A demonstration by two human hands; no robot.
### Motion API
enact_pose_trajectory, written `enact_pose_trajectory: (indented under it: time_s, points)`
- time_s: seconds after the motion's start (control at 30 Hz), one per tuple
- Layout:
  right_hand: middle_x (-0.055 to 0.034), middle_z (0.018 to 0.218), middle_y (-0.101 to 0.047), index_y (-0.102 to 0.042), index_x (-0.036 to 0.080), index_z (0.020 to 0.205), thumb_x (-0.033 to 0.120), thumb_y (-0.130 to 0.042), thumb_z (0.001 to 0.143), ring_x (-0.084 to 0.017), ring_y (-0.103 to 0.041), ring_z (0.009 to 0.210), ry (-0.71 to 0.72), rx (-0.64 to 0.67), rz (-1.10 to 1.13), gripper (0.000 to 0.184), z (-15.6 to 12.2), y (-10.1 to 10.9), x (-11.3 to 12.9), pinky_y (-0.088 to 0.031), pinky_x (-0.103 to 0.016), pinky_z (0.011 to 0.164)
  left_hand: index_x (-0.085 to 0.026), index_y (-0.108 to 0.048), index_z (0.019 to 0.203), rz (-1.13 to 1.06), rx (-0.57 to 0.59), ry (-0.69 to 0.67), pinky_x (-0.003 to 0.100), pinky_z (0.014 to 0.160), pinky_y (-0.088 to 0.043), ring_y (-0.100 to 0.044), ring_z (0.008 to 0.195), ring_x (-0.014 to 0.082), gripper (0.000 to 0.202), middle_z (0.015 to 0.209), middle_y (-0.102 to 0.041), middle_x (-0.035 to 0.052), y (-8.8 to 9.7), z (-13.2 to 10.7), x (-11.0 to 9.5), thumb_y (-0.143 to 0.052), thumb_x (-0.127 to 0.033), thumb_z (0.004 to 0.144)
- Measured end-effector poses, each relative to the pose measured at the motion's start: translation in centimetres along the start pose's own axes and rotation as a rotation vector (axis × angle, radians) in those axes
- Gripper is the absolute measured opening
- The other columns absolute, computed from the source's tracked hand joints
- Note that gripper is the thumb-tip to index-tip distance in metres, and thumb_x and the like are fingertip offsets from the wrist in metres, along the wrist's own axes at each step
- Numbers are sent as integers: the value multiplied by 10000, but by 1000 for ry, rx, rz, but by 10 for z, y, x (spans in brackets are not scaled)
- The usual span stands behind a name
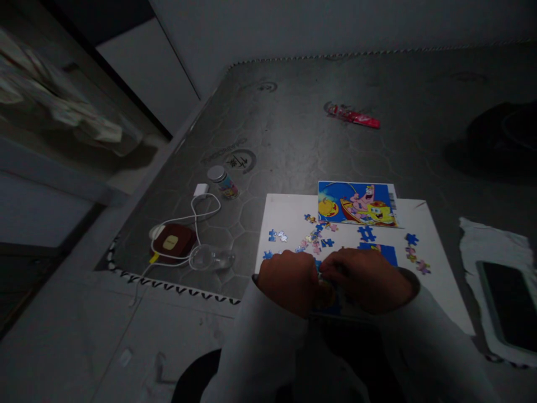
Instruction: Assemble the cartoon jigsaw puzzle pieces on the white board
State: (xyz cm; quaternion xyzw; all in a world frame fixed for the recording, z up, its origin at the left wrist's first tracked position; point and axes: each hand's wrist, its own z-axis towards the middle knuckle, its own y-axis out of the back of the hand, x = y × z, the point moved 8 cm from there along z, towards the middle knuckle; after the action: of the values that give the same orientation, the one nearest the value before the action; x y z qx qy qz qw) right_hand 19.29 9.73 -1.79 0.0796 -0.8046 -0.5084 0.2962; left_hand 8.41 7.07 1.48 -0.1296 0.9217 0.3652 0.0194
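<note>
My left hand (288,280) and my right hand (367,277) meet over a partly joined jigsaw puzzle (380,252) on a white board (285,215). Both hands have curled fingers pressed together at the puzzle's near edge; what they pinch is hidden. Several loose puzzle pieces (316,235) lie just beyond my fingers. More loose pieces (413,252) lie to the right. A cartoon reference picture (356,202) lies at the board's far edge.
Left of the board lie a small jar (222,180), a white charger (201,190) with cable, a dark red case (173,243) and a clear container (210,258). A red wrapper (354,116) lies far back. A phone (507,302) rests on white cloth at right.
</note>
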Motion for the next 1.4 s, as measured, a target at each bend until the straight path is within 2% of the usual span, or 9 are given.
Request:
enact_pose_trajectory:
  time_s: [0.07,0.3,0.4,0.6,0.87,1.0,1.23,1.4]
  points:
    - [-29,857,-798,-796,263,872,170,-596,890,-224,-744,787,-22,22,-15,221,0,0,1,-520,-306,690,-223,-765,982,7,9,14,424,908,-521,-684,1142,329,156,1198,-744,112,1,-2,-1,-645,-302,919]
    - [-39,1004,-801,-786,263,969,178,-522,942,-251,-737,956,-98,136,2,279,2,-3,0,-509,-341,813,-225,-771,1046,4,-1,9,434,936,-518,-671,1176,340,216,1249,-726,131,2,-2,-2,-586,-300,963]
    - [-65,1017,-795,-780,253,961,202,-508,949,-262,-730,965,-118,167,6,277,3,-5,-1,-503,-346,811,-229,-762,1081,13,7,19,419,941,-518,-667,1189,329,235,1252,-726,121,2,-2,-1,-560,-295,981]
    - [-67,986,-779,-762,239,928,192,-544,908,-234,-718,928,-154,151,-3,224,4,-4,1,-491,-315,775,-224,-760,1068,25,-3,-13,424,914,-527,-681,1162,340,234,1246,-730,124,0,0,-2,-575,-334,976]
    - [11,902,-799,-790,283,862,185,-639,840,-191,-730,846,-160,109,-4,181,3,-1,-10,-464,-267,707,-238,-771,1060,-14,-11,3,414,919,-522,-683,1154,323,222,1226,-743,102,-2,2,-2,-576,-300,974]
    - [34,873,-801,-788,296,839,153,-609,843,-172,-733,812,-133,81,10,229,0,0,-11,-463,-254,688,-237,-771,1079,-28,-37,-13,423,897,-529,-697,1123,333,229,1203,-750,105,-5,3,-2,-598,-319,954]
    - [-4,914,-793,-778,277,830,157,-587,857,-204,-729,854,-220,62,-56,227,-4,-1,-8,-451,-280,685,-227,-779,1053,-13,-14,-6,429,917,-525,-681,1160,342,215,1221,-742,117,-4,1,-4,-621,-326,944]
    - [-4,835,-775,-752,269,789,209,-561,910,-190,-706,764,-202,-19,-95,234,-15,16,-8,-424,-287,642,-229,-786,1046,-30,-28,-17,445,912,-535,-688,1143,349,211,1210,-747,120,-4,2,-3,-697,-337,888]
